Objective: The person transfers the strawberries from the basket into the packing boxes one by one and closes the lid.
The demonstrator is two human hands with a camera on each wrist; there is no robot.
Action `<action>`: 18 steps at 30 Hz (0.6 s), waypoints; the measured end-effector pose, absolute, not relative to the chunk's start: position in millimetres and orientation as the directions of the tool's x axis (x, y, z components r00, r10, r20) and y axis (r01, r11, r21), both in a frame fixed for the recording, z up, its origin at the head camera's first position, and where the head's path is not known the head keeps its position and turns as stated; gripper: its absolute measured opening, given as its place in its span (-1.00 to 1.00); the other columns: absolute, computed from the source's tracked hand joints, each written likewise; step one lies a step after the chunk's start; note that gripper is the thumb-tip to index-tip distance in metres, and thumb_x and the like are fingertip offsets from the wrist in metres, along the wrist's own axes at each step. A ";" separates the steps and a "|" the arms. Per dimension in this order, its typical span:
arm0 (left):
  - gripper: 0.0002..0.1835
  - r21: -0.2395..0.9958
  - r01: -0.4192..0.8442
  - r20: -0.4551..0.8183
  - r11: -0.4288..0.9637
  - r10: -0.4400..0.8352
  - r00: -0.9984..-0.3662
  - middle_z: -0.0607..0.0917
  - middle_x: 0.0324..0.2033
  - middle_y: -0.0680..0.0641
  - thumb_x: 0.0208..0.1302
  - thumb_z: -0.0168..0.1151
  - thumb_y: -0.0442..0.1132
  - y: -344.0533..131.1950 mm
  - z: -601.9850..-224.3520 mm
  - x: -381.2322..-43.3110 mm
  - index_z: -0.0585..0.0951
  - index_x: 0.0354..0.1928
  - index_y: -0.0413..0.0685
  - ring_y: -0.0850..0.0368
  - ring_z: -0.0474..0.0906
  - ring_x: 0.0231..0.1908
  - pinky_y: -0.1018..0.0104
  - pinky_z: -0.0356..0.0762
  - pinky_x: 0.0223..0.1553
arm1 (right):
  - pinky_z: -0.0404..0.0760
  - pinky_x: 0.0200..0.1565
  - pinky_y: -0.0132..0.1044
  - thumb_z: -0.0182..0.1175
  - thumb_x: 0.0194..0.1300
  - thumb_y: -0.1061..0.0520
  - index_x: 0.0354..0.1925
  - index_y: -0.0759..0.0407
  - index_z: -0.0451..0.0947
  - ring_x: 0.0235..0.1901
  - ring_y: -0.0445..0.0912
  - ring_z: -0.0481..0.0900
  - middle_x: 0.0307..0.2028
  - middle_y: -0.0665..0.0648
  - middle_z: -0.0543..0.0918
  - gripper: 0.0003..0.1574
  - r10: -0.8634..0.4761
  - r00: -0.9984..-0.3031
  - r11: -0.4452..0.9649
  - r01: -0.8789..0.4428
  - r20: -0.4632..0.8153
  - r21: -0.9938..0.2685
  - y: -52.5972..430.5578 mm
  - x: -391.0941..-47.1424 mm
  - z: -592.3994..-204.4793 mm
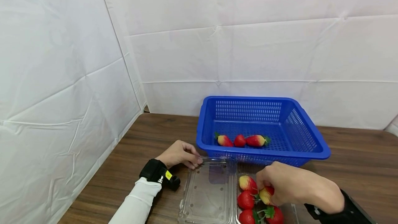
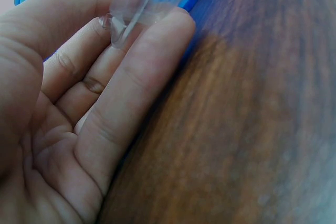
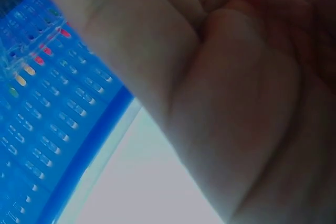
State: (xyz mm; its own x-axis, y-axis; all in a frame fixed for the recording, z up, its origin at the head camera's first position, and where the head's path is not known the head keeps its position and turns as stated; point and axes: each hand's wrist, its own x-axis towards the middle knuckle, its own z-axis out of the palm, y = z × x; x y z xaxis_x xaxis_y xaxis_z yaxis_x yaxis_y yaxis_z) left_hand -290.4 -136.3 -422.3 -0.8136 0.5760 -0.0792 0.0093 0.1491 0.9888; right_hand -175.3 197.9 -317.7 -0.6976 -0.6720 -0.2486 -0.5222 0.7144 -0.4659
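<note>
A clear plastic clamshell box (image 1: 207, 196) lies opened flat on the table, lid half to the left. My left hand (image 1: 181, 154) pinches the far left corner of that lid; the left wrist view shows the clear plastic edge (image 2: 126, 22) between thumb and fingers. Over the right half, my right hand (image 1: 295, 182) reaches down with curled fingers and grips a red and yellow strawberry (image 1: 266, 195), partly hidden by the fingers. Several other strawberries (image 1: 245, 200) with green leaves lie in the same half. In the right wrist view, the palm (image 3: 231, 108) fills most of the picture.
A blue plastic basket (image 1: 264, 153) with slotted walls stands just behind the box, with 3 strawberries (image 1: 255, 140) in it. White sheeting (image 1: 248, 51) hangs behind and at the left of the brown wooden table (image 1: 124, 168).
</note>
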 end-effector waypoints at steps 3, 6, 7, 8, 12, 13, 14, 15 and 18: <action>-0.86 0.989 0.006 -0.080 0.145 0.578 -0.812 0.76 -0.34 -0.21 0.09 0.38 -0.38 -136.5 -422.3 -289.7 0.69 -0.31 -0.33 -0.01 0.69 -0.37 0.24 0.75 -0.35 | 0.28 -0.60 -0.47 0.38 -0.10 0.34 -0.42 -0.13 0.53 -0.58 -0.31 0.29 -0.62 -0.17 0.37 -0.61 -0.660 -0.704 0.727 -0.509 -0.263 -0.461 197.3 -175.4 -318.8; -0.86 0.990 0.004 -0.081 0.144 0.579 -0.811 0.76 -0.33 -0.21 0.10 0.37 -0.39 -136.5 -422.2 -289.3 0.69 -0.31 -0.33 -0.01 0.69 -0.37 0.25 0.75 -0.35 | 0.30 -0.60 -0.46 0.38 -0.10 0.34 -0.43 -0.13 0.53 -0.57 -0.30 0.31 -0.62 -0.16 0.39 -0.61 -0.644 -0.711 0.742 -0.492 -0.282 -0.456 196.5 -175.4 -319.4; -0.86 0.990 0.004 -0.081 0.144 0.579 -0.811 0.76 -0.33 -0.21 0.10 0.37 -0.39 -136.5 -422.0 -289.2 0.69 -0.31 -0.33 -0.01 0.69 -0.37 0.25 0.75 -0.35 | 0.29 -0.60 -0.45 0.38 -0.10 0.35 -0.43 -0.13 0.53 -0.58 -0.29 0.31 -0.62 -0.15 0.38 -0.60 -0.638 -0.714 0.747 -0.485 -0.287 -0.454 196.3 -175.4 -319.7; -0.86 0.990 0.004 -0.081 0.144 0.579 -0.811 0.76 -0.33 -0.21 0.10 0.37 -0.39 -136.5 -422.0 -289.1 0.69 -0.31 -0.33 -0.01 0.69 -0.37 0.24 0.75 -0.35 | 0.27 -0.60 -0.45 0.38 -0.10 0.36 -0.42 -0.13 0.53 -0.58 -0.29 0.30 -0.62 -0.15 0.37 -0.60 -0.635 -0.715 0.750 -0.479 -0.293 -0.456 196.0 -175.4 -319.7; -0.86 0.989 0.006 -0.079 0.145 0.575 -0.814 0.76 -0.33 -0.21 0.09 0.37 -0.39 -136.5 -421.9 -289.4 0.69 -0.31 -0.33 -0.01 0.69 -0.37 0.24 0.75 -0.35 | 0.14 -0.61 -0.41 0.34 -0.10 0.40 -0.42 -0.11 0.51 -0.61 -0.29 0.22 -0.63 -0.14 0.29 -0.58 -0.638 -0.710 0.747 -0.477 -0.299 -0.463 195.3 -176.2 -320.2; -0.86 0.989 0.007 -0.079 0.146 0.574 -0.815 0.76 -0.33 -0.21 0.09 0.37 -0.39 -136.5 -422.0 -289.5 0.69 -0.31 -0.33 -0.01 0.69 -0.38 0.24 0.75 -0.35 | 0.13 -0.61 -0.41 0.33 -0.10 0.41 -0.42 -0.10 0.51 -0.61 -0.28 0.21 -0.63 -0.14 0.29 -0.58 -0.638 -0.709 0.747 -0.478 -0.300 -0.462 195.0 -176.3 -320.3; -0.86 0.989 0.007 -0.079 0.146 0.573 -0.816 0.76 -0.33 -0.21 0.09 0.37 -0.39 -136.5 -422.3 -289.7 0.69 -0.31 -0.33 -0.01 0.69 -0.38 0.24 0.75 -0.35 | 0.13 -0.61 -0.41 0.33 -0.11 0.41 -0.42 -0.10 0.51 -0.61 -0.29 0.21 -0.63 -0.14 0.29 -0.58 -0.638 -0.708 0.748 -0.478 -0.301 -0.460 194.6 -176.5 -320.2; -0.86 0.989 0.008 -0.078 0.146 0.573 -0.816 0.76 -0.34 -0.21 0.09 0.37 -0.39 -136.5 -422.5 -290.0 0.69 -0.31 -0.33 -0.01 0.69 -0.38 0.23 0.75 -0.35 | 0.15 -0.62 -0.42 0.33 -0.11 0.41 -0.41 -0.10 0.53 -0.61 -0.29 0.22 -0.63 -0.15 0.31 -0.58 -0.634 -0.711 0.752 -0.474 -0.305 -0.457 194.3 -176.6 -320.3; -0.86 0.989 0.009 -0.078 0.147 0.573 -0.816 0.76 -0.34 -0.21 0.09 0.37 -0.38 -136.5 -423.2 -290.5 0.69 -0.31 -0.33 -0.01 0.69 -0.38 0.23 0.75 -0.35 | 0.16 -0.62 -0.44 0.34 -0.11 0.41 -0.39 -0.09 0.55 -0.61 -0.28 0.22 -0.64 -0.14 0.32 -0.59 -0.626 -0.714 0.761 -0.472 -0.313 -0.446 193.6 -177.5 -321.5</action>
State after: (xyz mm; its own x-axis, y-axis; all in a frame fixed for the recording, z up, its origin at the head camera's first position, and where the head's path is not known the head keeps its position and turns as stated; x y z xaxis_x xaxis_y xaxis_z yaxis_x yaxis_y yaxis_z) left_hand -290.5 -136.5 -423.2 -0.8155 0.5735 -0.0779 0.0088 0.1468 0.9891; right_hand -177.5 193.6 -321.5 -0.7141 -0.6262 -0.3128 -0.4719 0.7607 -0.4457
